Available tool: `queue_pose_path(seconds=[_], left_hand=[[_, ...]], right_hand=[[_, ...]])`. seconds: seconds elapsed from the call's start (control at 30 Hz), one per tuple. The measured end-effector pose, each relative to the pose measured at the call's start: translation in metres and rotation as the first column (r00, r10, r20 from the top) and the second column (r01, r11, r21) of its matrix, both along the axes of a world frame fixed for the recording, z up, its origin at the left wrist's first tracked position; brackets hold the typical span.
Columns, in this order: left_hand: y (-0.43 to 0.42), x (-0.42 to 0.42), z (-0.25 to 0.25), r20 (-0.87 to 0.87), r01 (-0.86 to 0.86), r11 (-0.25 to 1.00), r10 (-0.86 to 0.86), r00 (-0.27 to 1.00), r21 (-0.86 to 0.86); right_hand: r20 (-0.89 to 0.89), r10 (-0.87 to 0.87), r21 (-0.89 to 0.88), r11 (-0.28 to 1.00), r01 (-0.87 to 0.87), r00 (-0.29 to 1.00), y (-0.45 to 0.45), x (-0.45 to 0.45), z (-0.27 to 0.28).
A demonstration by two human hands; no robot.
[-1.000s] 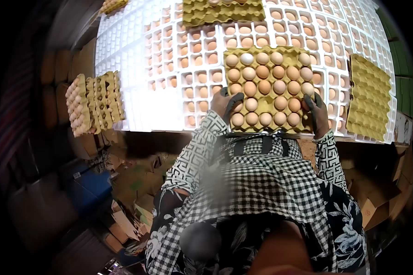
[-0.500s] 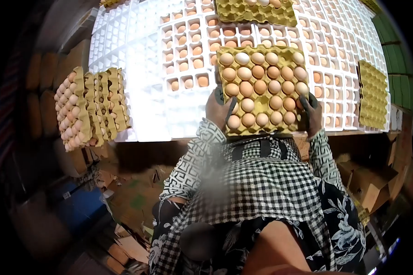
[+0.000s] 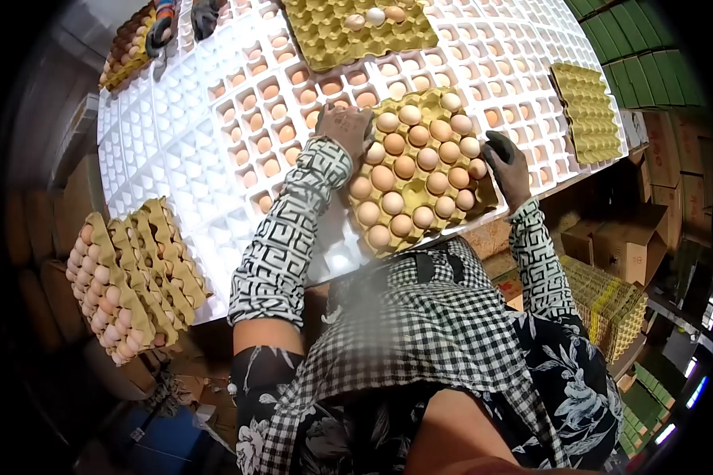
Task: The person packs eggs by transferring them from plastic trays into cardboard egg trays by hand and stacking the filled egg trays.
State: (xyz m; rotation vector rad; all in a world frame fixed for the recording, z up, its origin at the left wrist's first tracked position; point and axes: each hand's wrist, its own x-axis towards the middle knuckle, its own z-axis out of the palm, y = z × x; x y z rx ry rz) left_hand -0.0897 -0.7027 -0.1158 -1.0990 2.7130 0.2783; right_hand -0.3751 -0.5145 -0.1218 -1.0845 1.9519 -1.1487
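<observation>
A yellow pulp egg tray (image 3: 414, 190) lies tilted across the white cell trays near the table's front edge. Brown and pale eggs (image 3: 404, 166) sit in most of its cups; a few cups are bare. At its upper left corner is my left hand (image 3: 345, 127), back upward, with its fingers mostly hidden. My right hand (image 3: 507, 168), in a dark fingertip glove, stands at the tray's right side with thumb and fingers apart, close to an end egg. White trays with eggs (image 3: 255, 121) in their cells lie beyond my left hand.
Stacked egg trays (image 3: 107, 297) stand at the left edge. One pulp tray (image 3: 356, 36) with 3 eggs lies at the back, another (image 3: 586, 112) at the right. Another person's gloved hands (image 3: 204, 17) work at the far left. Cardboard boxes (image 3: 626, 241) stand below right.
My left hand has moved from the tray's left side to its upper corner. My right hand has loosened from the right edge. The view has turned, bringing another person's hands into sight.
</observation>
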Motion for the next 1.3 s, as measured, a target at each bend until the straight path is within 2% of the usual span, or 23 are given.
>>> queue_pose_path(seconds=[0.1, 0.17, 0.2, 0.23, 0.27, 0.3, 0.43, 0.57, 0.7, 0.77, 0.8, 0.83, 0.87, 0.9, 0.93, 0.97, 1.0, 1.03, 1.07, 1.1, 1.17, 1.23, 1.3], left_hand=[[-0.008, 0.003, 0.014, -0.048, 0.078, 0.994, -0.074, 0.996, 0.081], [-0.01, 0.021, 0.014, -0.413, -0.045, 0.97, 0.143, 0.899, 0.237], [-0.008, 0.026, 0.008, -0.612, -0.059, 0.823, 0.466, 0.639, 0.565], [-0.002, 0.028, 0.013, -0.585, 0.072, 0.592, 0.759, 0.286, 0.803], [0.001, 0.031, 0.021, -0.549, 0.133, 0.534, 0.82, 0.16, 0.835], [0.009, 0.028, 0.036, -0.353, 0.319, 0.332, 0.936, 0.008, 0.888], [0.0, 0.017, 0.024, -0.356, 0.413, 0.36, 0.93, -0.09, 0.837], [-0.037, 0.003, 0.018, -0.32, 0.319, 0.358, 0.932, -0.167, 0.877], [-0.105, -0.022, 0.025, -0.486, 0.015, 0.513, 0.821, -0.3, 0.858], [-0.132, -0.01, 0.007, -0.649, -0.115, 0.638, 0.752, -0.118, 0.761], [-0.142, 0.0, -0.008, -0.734, -0.123, 0.726, 0.678, -0.043, 0.677], [-0.135, -0.001, 0.0, -0.663, -0.127, 0.652, 0.744, -0.083, 0.748], [-0.127, -0.003, 0.01, -0.585, -0.128, 0.572, 0.801, -0.125, 0.81], [-0.121, -0.003, 0.015, -0.507, -0.127, 0.492, 0.846, -0.165, 0.861], [-0.11, 0.003, 0.011, -0.539, -0.145, 0.526, 0.84, -0.067, 0.838], [-0.09, 0.007, 0.007, -0.552, -0.163, 0.541, 0.834, -0.027, 0.825], [-0.073, 0.016, 0.001, -0.583, -0.24, 0.6, 0.799, 0.147, 0.763], [-0.056, 0.021, 0.003, -0.581, -0.303, 0.661, 0.749, 0.318, 0.686], [-0.035, 0.025, 0.005, -0.557, -0.331, 0.678, 0.732, 0.394, 0.657], [-0.018, 0.02, 0.01, -0.527, -0.355, 0.697, 0.709, 0.468, 0.623], [-0.004, 0.01, 0.001, -0.606, -0.246, 0.896, 0.434, 0.667, 0.371], [0.002, -0.028, 0.009, -0.46, -0.116, 0.984, 0.164, 0.873, 0.132], [0.008, -0.047, -0.008, -0.25, -0.027, 0.985, -0.017, 0.968, -0.171]], right_hand=[[-0.165, 0.033, 0.054, 0.998, -0.024, 0.986, -0.043, -0.007, -0.005], [-0.382, 0.185, 0.286, 0.955, -0.075, 0.905, -0.068, -0.011, -0.007], [-0.432, 0.278, 0.374, 0.921, -0.11, 0.858, -0.077, -0.004, 0.004], [-0.51, 0.293, 0.362, 0.926, -0.108, 0.808, -0.082, -0.003, -0.006], [-0.447, 0.31, 0.363, 0.92, -0.147, 0.839, -0.082, -0.007, -0.009], [-0.388, 0.329, 0.357, 0.915, -0.189, 0.861, -0.085, -0.013, -0.006], [-0.465, 0.409, 0.342, 0.901, -0.267, 0.785, -0.08, -0.017, -0.003], [-0.602, 0.431, 0.416, 0.888, -0.197, 0.672, -0.076, 0.0, 0.002], [-0.423, 0.393, 0.352, 0.902, -0.251, 0.817, -0.081, -0.013, 0.01], [-0.248, 0.288, 0.271, 0.937, -0.22, 0.925, -0.08, -0.029, 0.0], [0.097, 0.153, 0.204, 0.964, -0.171, 0.983, -0.081, -0.036, 0.0], [0.433, 0.008, 0.165, 0.982, -0.088, 0.902, -0.079, -0.046, -0.001], [0.727, -0.079, 0.166, 0.984, -0.064, 0.682, -0.078, -0.064, -0.007], [0.835, -0.154, 0.11, 0.987, 0.115, 0.528, -0.084, -0.049, 0.02], [0.616, 0.039, -0.099, 0.995, 0.029, 0.787, -0.085, -0.053, 0.018], [0.589, 0.136, -0.146, 0.987, -0.061, 0.797, -0.092, -0.061, 0.018], [0.558, 0.233, -0.193, 0.97, -0.148, 0.797, -0.099, -0.069, 0.018], [0.776, 0.221, -0.134, 0.973, -0.189, 0.59, -0.108, -0.079, 0.029], [0.49, 0.287, 0.019, 0.941, -0.339, 0.823, -0.118, -0.074, 0.036], [-0.019, 0.483, 0.138, 0.868, -0.476, 0.875, -0.128, -0.068, 0.034], [-0.565, 0.637, 0.443, 0.77, -0.459, 0.524, -0.134, -0.047, 0.02], [-0.45, 0.769, 0.579, 0.639, -0.506, 0.455, -0.144, -0.039, 0.011], [-0.511, 0.669, 0.368, 0.737, -0.566, 0.539, -0.137, -0.05, -0.002]])
